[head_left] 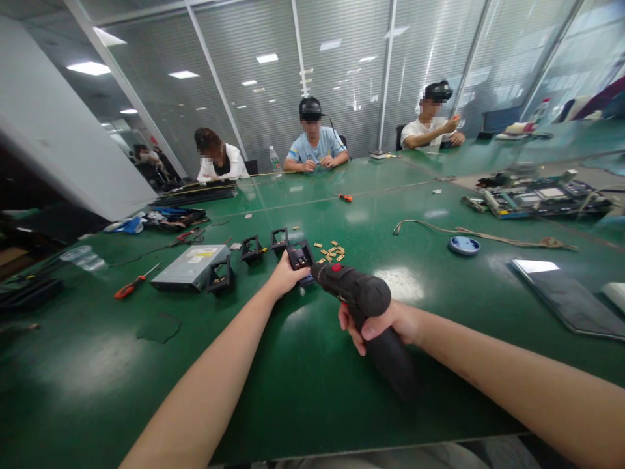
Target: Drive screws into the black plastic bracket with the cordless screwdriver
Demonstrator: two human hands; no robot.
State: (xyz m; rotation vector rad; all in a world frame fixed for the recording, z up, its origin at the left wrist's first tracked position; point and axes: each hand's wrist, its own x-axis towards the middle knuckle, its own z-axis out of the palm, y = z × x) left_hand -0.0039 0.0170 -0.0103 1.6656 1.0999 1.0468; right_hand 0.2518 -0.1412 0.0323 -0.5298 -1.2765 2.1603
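My right hand (381,324) is wrapped round the grip of a black cordless drill (356,286). The drill's chuck points left and away, toward a black plastic housing (301,255) with metal parts inside. That housing is held by my left hand (286,276), thumb along its near side. Whether the drill's tip touches it, I cannot tell. Small brass plates (336,251) lie scattered just beyond the drill. More black housings stand to the left: one near (219,276), one farther back (251,249), and one beside the held piece (279,240).
On the left are a silver disc drive (188,266), an orange screwdriver (131,285) and a clear plastic cup (83,258). To the right lie a blue round lid (463,245), a cable (512,238), a tablet (571,296) and circuit boards (547,197). Several people sit across the green table (415,417).
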